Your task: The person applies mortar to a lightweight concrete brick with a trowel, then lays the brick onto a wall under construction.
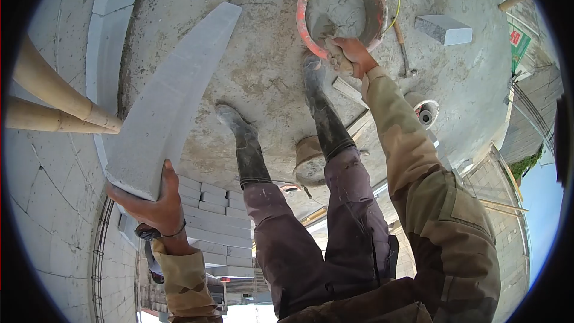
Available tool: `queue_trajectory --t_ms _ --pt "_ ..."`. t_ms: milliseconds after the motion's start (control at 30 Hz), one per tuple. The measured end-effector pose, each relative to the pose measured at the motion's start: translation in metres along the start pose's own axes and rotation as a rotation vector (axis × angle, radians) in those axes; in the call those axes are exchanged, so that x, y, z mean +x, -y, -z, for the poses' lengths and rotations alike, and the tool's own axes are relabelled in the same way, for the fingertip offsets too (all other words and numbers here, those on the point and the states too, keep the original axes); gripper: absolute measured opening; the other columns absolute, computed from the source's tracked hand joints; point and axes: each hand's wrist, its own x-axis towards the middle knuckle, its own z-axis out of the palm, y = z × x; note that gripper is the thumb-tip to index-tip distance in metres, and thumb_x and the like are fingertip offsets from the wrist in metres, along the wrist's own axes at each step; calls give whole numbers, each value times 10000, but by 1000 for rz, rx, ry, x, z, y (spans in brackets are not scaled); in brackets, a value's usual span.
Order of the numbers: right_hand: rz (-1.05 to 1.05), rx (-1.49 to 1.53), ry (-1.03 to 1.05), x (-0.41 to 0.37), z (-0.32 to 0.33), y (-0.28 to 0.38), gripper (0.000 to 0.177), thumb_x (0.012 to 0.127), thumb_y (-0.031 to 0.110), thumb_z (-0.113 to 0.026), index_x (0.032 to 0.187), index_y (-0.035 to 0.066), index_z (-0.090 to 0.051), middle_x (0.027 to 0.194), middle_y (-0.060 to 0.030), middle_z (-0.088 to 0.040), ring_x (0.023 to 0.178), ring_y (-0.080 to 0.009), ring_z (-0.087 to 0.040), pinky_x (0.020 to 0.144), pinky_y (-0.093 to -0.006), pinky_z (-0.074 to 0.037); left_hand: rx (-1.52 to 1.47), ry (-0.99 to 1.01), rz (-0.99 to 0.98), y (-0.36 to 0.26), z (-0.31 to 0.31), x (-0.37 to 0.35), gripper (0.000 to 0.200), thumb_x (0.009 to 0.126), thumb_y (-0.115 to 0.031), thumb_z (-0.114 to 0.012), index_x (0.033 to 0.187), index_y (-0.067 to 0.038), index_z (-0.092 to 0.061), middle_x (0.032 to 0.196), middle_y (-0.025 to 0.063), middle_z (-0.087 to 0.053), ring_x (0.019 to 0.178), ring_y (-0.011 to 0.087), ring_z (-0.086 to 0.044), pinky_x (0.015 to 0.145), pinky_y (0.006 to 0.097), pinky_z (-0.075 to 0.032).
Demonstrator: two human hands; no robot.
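My left hand (152, 203) grips the near end of a long pale grey concrete block (173, 96), with the thumb on one side and the fingers beneath. The block's far end points up and to the right, beside the bamboo poles. My right hand (356, 57) is closed at the near rim of a red-rimmed bucket (303, 21). Something coated in grey mortar shows at its fingers; its kind is not clear. Wet mortar (344, 9) fills part of the bucket and has a hollow on the near side. The bucket's yellow handle (396, 15) hangs to the right.
A hammer (405, 54) and a short block (443, 29) lie right of the bucket. Bamboo poles (66, 93) jut in at the left, by a block wall (54, 203). Stacked blocks (218, 221) stand behind my legs. A second mortar-stained bucket (309, 161) sits near my boots.
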Motion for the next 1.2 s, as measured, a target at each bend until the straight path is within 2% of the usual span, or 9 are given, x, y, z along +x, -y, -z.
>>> queue_trajectory --t_ms 67,133,333,400,467,700,867,1033,1200 --pt "-267 1017 288 -17 3 -6 352 1024 282 -525 1117 -44 -621 794 -110 -634 569 -187 -581 469 -340 -485 40 3 -22 7 0 -5 870 739 -308 -893 1385 -1 -397 1219 195 -542 1149 362 -573 936 503 -481" --pt "-270 1123 300 -35 -3 -13 358 1032 296 -517 1215 -9 -562 764 -90 -589 545 -159 -536 452 -285 -450 67 0 -45 15 -2 -5 867 747 -307 -890 1389 0 -395 1229 200 -536 1153 358 -569 934 506 -483" --pt "-148 37 -248 -104 11 3 250 970 170 -571 1015 -70 -629 748 -122 -616 538 -234 -599 464 -386 -509 9 16 58 7 -3 1 905 747 -375 -870 1407 -34 -355 1162 149 -501 1173 366 -556 896 519 -485" --pt "-271 181 -293 -110 30 26 228 926 125 -606 902 -97 -647 776 -158 -661 612 -273 -680 498 -418 -544 -14 -27 3 3 -4 4 849 752 -328 -888 1370 21 -423 1191 201 -552 1136 353 -580 919 497 -489" --pt "-229 -267 -379 -88 54 39 234 885 111 -611 883 -115 -671 826 -219 -709 696 -324 -736 572 -439 -579 12 -25 14 -1 -3 4 852 747 -344 -889 1364 21 -429 1182 199 -556 1130 355 -582 915 494 -488" --pt "180 -1359 -179 -25 -9 33 223 892 98 -548 989 32 -737 1020 -215 -727 942 -377 -730 804 -442 -593 57 -24 -10 1 -2 6 879 737 -383 -889 1371 8 -422 1188 187 -557 1128 363 -583 921 486 -479" --pt "72 -1426 31 -89 45 73 191 892 109 -558 970 40 -717 1006 -198 -722 909 -343 -737 795 -436 -591 22 -12 -10 10 0 4 910 727 -358 -906 1395 -7 -396 1221 185 -551 1144 372 -582 935 497 -482" --pt "319 -1545 -337 -28 89 86 154 873 100 -561 918 53 -701 948 -208 -728 905 -357 -737 779 -445 -591 71 -1 -32 12 -2 -7 897 744 -330 -875 1402 6 -365 1173 167 -528 1129 363 -596 890 492 -492" --pt "-65 -1166 -283 8 70 8 238 902 125 -538 957 22 -744 963 -203 -740 885 -377 -736 749 -445 -593 82 21 -51 18 4 -5 896 741 -310 -903 1403 4 -387 1253 205 -548 1170 384 -586 917 506 -498"
